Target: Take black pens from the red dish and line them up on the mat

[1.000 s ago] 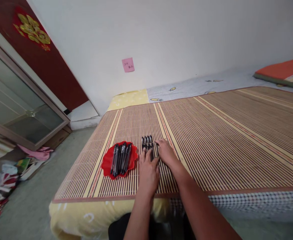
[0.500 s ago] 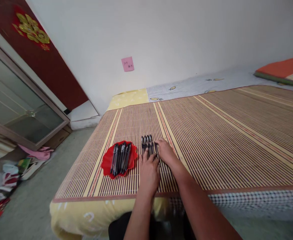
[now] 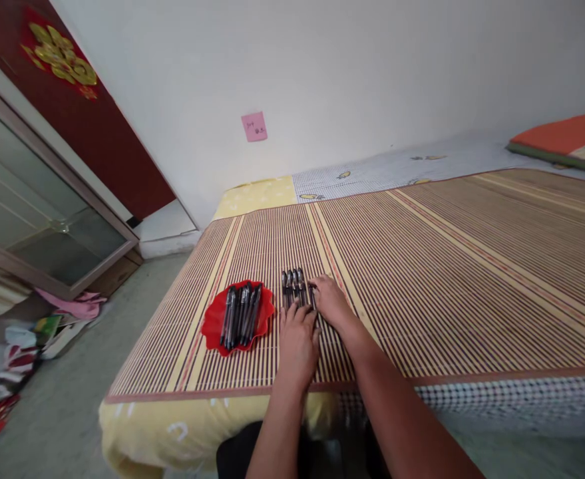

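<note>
Pens (image 3: 295, 279) near the front edge of the bed (image 3: 145, 429): likely light, stiff, slick (pinch mid-barrel). Left hand (image 3: 298, 339) splayed; right hand (image 3: 328, 299) narrow, can't tell if gripping.

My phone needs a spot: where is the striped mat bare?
The widest bare patch of mat lies right of the right hand. Another runs from beyond the row of pens to the far yellow cloth. It's crowded from the red dish across the left hand and pens to the right hand.
</note>
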The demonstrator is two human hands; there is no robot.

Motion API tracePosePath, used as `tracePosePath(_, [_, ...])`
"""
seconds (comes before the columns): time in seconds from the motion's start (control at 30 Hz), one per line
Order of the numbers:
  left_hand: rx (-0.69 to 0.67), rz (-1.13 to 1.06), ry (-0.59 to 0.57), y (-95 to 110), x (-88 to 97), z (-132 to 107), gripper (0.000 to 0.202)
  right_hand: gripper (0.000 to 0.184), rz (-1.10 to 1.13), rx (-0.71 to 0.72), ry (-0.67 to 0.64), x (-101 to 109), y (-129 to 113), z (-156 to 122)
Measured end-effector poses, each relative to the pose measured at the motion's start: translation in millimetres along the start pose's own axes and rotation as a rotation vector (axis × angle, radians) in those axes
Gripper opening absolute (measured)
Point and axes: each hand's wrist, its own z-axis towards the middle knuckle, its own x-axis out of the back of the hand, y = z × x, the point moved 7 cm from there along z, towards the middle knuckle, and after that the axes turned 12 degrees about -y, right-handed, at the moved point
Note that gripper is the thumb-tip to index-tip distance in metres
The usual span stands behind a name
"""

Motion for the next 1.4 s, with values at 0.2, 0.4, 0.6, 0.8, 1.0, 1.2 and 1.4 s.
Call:
tracePosePath(0.2, [-0.026,-0.04,0.022,-1.7,-4.7,0.1,0.032,0.04,-0.042,-0.009,-0.009,-0.3,-0.9,-0.2])
tracePosePath(0.4, [-0.046,-0.051,0.04,-2.0,-6.7,0.5,0.029,0.043,-0.039,-0.035,0.007,-0.7,3.0,1.7])
tracePosePath(0.6, [-0.046,-0.064,0.056,-2.2,-7.8,0.1,0.031,0.041,-0.037,-0.058,0.03,-1.1,6.8,2.4])
tracePosePath(0.8, [-0.039,-0.081,0.071,-2.6,-7.6,-0.6,0.034,0.036,0.012,-0.043,0.031,-0.7,11.0,4.5])
tracePosePath(1.0, [-0.034,-0.096,0.091,-3.2,-6.2,-0.8,0.032,0.036,0.076,-0.001,0.016,-1.4,11.3,6.8])
tracePosePath(1.2, [-0.045,-0.125,0.118,-4.2,-6.5,-1.1,0.031,0.033,0.1,0.015,-0.002,-1.6,6.6,5.0])
tracePosePath(1.4, [-0.049,-0.133,0.132,-6.5,-10.1,0.3,0.03,0.029,0.076,-0.013,0.001,-0.6,6.2,3.3])
